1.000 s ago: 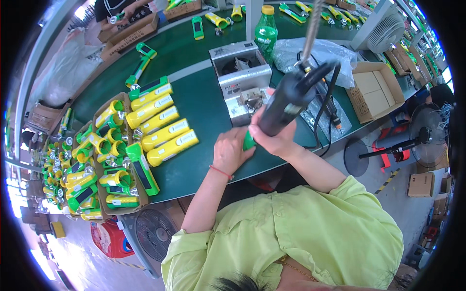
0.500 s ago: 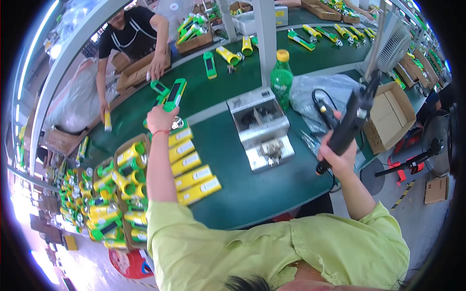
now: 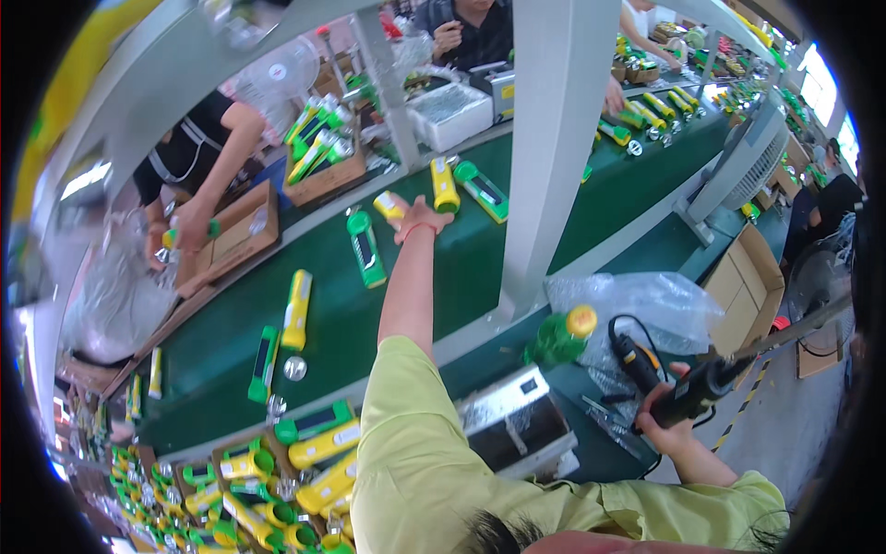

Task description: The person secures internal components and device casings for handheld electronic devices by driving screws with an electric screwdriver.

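My left hand (image 3: 420, 218) is stretched far out over the green conveyor belt (image 3: 332, 342), seen from behind. Its fingers rest at a small yellow torch part (image 3: 389, 205); whether they grip it is hidden. A green torch (image 3: 366, 247) lies just left of the hand. A yellow torch (image 3: 445, 183) and another green torch (image 3: 482, 191) lie just right. My right hand (image 3: 672, 417) is low at the right, closed around a black electric screwdriver (image 3: 690, 391) with a cable.
A white pillar (image 3: 552, 148) rises right of my left arm. A green bottle (image 3: 559, 336), a metal box (image 3: 517, 427), a plastic bag (image 3: 651, 303) and a cardboard box (image 3: 746, 288) are near my right hand. Several torches (image 3: 305, 457) lie at lower left. A person in black (image 3: 198, 152) works across the belt.
My left arm has reached farther across the belt, from holding a green and yellow torch up to a spot among the torches lying there. My right hand with the screwdriver has dropped lower right.
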Demonstrator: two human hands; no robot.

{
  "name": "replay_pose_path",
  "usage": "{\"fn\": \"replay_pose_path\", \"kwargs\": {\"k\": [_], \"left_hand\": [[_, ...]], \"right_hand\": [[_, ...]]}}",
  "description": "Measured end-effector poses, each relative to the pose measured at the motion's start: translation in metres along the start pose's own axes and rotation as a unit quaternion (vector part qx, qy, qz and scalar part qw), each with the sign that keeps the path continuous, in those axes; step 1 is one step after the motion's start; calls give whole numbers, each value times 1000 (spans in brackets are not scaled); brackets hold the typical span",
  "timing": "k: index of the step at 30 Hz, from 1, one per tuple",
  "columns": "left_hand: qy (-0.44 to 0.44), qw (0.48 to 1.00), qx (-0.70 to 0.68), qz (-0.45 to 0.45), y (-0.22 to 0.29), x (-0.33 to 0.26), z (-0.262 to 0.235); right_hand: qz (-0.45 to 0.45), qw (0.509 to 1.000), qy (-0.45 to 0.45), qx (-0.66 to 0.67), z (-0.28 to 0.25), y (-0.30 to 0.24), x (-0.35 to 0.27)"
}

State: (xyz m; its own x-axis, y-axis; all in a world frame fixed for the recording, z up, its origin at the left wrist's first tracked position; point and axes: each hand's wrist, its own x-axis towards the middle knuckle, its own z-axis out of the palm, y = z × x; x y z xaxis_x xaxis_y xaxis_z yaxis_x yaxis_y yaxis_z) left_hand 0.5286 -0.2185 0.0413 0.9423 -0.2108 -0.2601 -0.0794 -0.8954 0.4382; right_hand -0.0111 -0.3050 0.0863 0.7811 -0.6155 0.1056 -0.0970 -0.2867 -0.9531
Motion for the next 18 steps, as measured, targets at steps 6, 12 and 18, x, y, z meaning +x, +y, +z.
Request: {"fn": "replay_pose_path", "kwargs": {"k": [6,12,18], "left_hand": [[81,985,146,-46,21,28,31],[45,993,-39,106,-99,32,-9],[31,943,-303,131,-142,-254,-96]], "right_hand": [[15,996,-22,-89,-10,-19,12],[23,999,-22,-24,-2,-7,10],[-203,970,-70,117,14,17,12]]}}
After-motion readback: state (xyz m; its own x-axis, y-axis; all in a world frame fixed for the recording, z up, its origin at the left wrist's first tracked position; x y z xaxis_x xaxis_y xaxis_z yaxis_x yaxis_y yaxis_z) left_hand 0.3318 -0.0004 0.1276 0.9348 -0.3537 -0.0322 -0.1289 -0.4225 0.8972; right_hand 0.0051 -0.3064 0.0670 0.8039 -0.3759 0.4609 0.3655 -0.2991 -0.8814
